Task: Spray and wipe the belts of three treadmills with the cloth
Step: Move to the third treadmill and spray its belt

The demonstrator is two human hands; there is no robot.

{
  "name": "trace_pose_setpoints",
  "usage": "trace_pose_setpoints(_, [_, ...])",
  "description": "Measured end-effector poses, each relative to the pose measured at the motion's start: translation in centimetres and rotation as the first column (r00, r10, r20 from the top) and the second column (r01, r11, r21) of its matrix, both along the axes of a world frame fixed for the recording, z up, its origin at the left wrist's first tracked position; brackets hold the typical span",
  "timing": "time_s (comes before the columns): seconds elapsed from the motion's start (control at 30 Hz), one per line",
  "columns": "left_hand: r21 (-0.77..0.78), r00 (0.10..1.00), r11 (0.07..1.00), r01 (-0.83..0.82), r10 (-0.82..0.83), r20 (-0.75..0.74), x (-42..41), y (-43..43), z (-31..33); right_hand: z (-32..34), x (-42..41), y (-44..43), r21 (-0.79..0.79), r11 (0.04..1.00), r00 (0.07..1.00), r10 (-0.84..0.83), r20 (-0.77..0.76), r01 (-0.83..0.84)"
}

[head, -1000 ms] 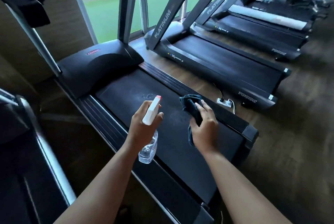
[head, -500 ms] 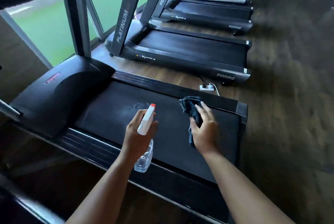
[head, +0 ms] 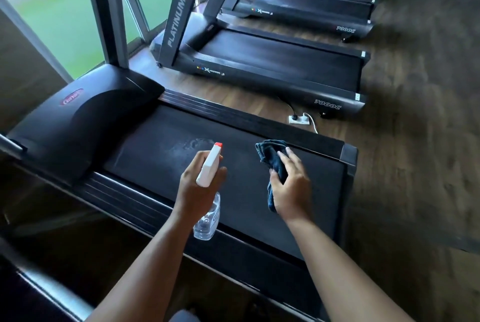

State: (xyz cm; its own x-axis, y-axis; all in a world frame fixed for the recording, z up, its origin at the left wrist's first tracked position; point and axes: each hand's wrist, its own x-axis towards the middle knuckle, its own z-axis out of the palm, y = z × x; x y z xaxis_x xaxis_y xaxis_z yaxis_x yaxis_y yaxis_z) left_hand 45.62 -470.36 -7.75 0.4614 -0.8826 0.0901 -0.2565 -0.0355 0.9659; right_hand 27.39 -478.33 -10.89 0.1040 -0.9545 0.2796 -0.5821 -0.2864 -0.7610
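My left hand (head: pixel 198 186) grips a clear spray bottle (head: pixel 207 213) with a white head and red nozzle, held over the black belt (head: pixel 161 147) of the nearest treadmill. A faint wet patch shows on the belt just beyond the nozzle. My right hand (head: pixel 292 186) holds a bunched dark blue cloth (head: pixel 270 155) above the same belt, a little to the right of the bottle. A second treadmill belt (head: pixel 280 61) lies beyond, and a third treadmill (head: pixel 309 7) behind it.
A white power strip (head: pixel 300 119) with a cable lies on the wooden floor (head: pixel 415 139) between the first two treadmills. Grey uprights (head: pixel 106 9) rise at the left before a window. A metal rail (head: pixel 52 293) of another machine sits at the lower left.
The view has swung so the treadmills now lie more crosswise. Both hands keep their hold on the bottle and cloth over the belt, hardly shifted relative to each other.
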Motion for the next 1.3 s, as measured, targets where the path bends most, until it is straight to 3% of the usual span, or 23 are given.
trace_pose_setpoints(0.33, [0.058, 0.997, 0.996, 0.072, -0.071, -0.011, 4.4, -1.4, -1.1, -1.0, 4.3, 0.3, 0.022, 0.998, 0.998, -0.064, -0.021, 0.065])
trace_pose_setpoints(0.63, [0.089, 0.967, 0.963, 0.253, -0.253, -0.016, 12.9, -2.9, -1.4, -1.3, 12.8, 1.8, 0.006, 0.964, 0.964, -0.266, 0.014, 0.266])
trace_pose_setpoints(0.93, [0.100, 0.946, 0.941, 0.322, -0.324, 0.002, 17.9, -2.3, -3.0, -2.7, 18.4, 4.9, 0.023, 0.934, 0.933, -0.356, 0.045, 0.356])
trace_pose_setpoints(1.3, [0.147, 0.959, 0.948, 0.283, -0.284, -0.013, 17.9, -3.3, -13.0, -12.0, 18.0, 1.9, 0.025, 0.944, 0.944, -0.330, 0.000, 0.330])
